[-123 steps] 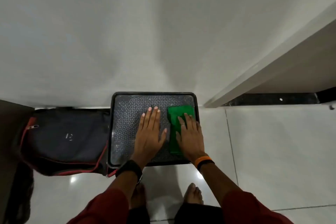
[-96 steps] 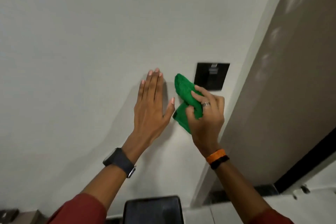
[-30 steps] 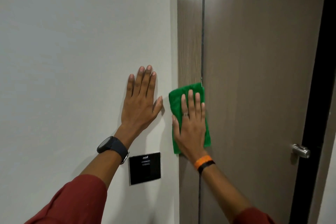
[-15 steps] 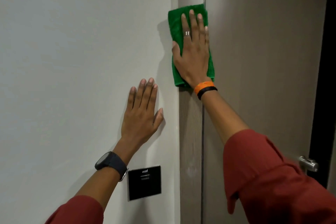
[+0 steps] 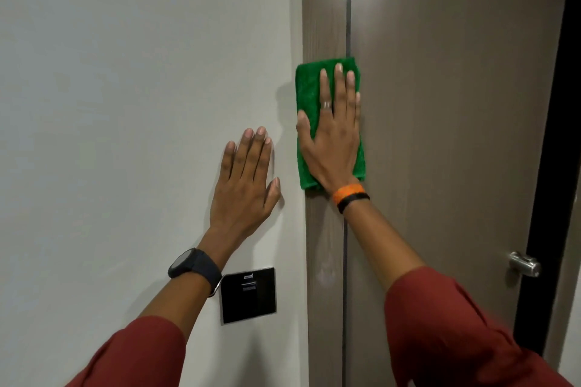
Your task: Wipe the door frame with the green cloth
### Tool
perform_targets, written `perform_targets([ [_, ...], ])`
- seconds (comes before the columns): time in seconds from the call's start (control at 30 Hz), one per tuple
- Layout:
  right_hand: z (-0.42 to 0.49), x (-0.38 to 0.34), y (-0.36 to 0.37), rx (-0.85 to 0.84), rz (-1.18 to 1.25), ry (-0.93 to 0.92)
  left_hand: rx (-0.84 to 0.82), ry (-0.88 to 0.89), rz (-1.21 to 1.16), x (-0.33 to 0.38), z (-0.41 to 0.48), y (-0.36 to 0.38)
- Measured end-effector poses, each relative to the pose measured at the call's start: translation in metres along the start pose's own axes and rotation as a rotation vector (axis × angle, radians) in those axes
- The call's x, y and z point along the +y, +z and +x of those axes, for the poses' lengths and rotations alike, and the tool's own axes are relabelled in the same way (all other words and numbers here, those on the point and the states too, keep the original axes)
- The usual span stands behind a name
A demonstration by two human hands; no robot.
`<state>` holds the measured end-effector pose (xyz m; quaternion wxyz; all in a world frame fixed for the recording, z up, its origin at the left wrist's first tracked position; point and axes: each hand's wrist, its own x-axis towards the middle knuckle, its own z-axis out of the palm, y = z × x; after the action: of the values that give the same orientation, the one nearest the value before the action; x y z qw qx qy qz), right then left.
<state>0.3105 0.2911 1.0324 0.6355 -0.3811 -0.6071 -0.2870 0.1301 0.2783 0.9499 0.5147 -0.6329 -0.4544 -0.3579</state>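
A plain off-white wall is seen across the left half of the view. The left hand is laid flat and released against it, fingers together and pointing up, nothing being grasped; a dark watch is worn at its wrist, above a dark red sleeve. Just below and right of the watch, a black square wall panel is fixed; small white print is carried near its top edge, but it is too small to be read.

Right of the wall's edge, the brown wood-grain door frame runs upright, separated from the brown door by a narrow dark seam. The green cloth, folded to a rectangle, is pressed flat over the frame, its right edge lapping across the seam onto the door. It is held there by the open right hand, palm spread on it, not clenched; a ring is worn on one finger, and orange and black bands at the wrist.

Bare frame is left exposed above and below the cloth. At far right, a metal door handle is set beside a black vertical strip.
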Motion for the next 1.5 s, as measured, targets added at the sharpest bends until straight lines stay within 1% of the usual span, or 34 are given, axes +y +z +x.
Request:
perform_targets([
  [0.07,0.004,-0.002,0.006,0.033,-0.034,0.011,0.001,0.003,-0.011,0.002,-0.003,0.002],
  [0.13,-0.022,0.001,0.012,0.021,-0.051,-0.040,-0.010,0.004,-0.010,0.006,-0.009,0.004],
  [0.2,-0.083,0.010,0.013,-0.049,-0.049,-0.108,-0.020,0.024,-0.008,0.011,-0.018,0.006],
  [0.27,-0.160,0.024,0.009,-0.166,-0.069,-0.171,-0.032,0.048,-0.012,0.016,-0.028,0.009],
  [0.3,-0.194,0.032,0.004,-0.213,-0.075,-0.187,-0.041,0.064,-0.016,0.017,-0.034,0.010],
  [0.37,-0.230,0.044,-0.002,-0.242,-0.060,-0.154,-0.053,0.096,-0.006,0.020,-0.046,0.012],
  [0.47,-0.218,0.044,0.000,-0.219,-0.056,-0.083,-0.058,0.097,0.006,0.027,-0.056,0.014],
  [0.6,-0.163,0.032,0.018,-0.069,-0.069,0.034,-0.037,0.087,0.005,0.031,-0.059,0.018],
  [0.67,-0.159,0.029,0.024,-0.015,-0.067,0.049,-0.022,0.087,-0.003,0.029,-0.061,0.019],
  [0.77,-0.222,0.029,0.021,-0.083,-0.067,-0.007,0.008,0.067,-0.017,0.029,-0.062,0.019],
  [0.87,-0.306,0.036,0.007,-0.198,-0.145,-0.019,0.009,0.061,-0.037,0.028,-0.060,0.016],
  [0.93,-0.318,0.041,0.005,-0.223,-0.154,-0.034,-0.002,0.082,-0.025,0.026,-0.060,0.013],
  [1.0,-0.295,0.041,0.005,-0.211,-0.128,-0.024,-0.020,0.098,-0.021,0.022,-0.058,0.010],
  [1.07,-0.247,0.035,0.005,-0.175,-0.084,-0.006,-0.022,0.091,-0.013,0.018,-0.056,0.008],
  [1.2,-0.094,0.022,0.010,0.024,-0.036,0.028,-0.041,0.056,-0.027,0.012,-0.043,0.004],
  [1.3,0.003,0.010,0.015,0.148,-0.091,-0.009,-0.027,0.043,-0.024,0.010,-0.035,0.002],
  [1.33,0.018,0.006,0.014,0.154,-0.108,-0.020,-0.022,0.041,-0.026,0.009,-0.033,0.002],
  [1.4,0.019,0.004,0.013,0.134,-0.125,-0.030,-0.018,0.046,-0.031,0.009,-0.033,0.002],
  [1.5,-0.023,0.004,0.011,0.070,-0.120,-0.096,-0.025,0.052,-0.027,0.009,-0.035,0.003],
])
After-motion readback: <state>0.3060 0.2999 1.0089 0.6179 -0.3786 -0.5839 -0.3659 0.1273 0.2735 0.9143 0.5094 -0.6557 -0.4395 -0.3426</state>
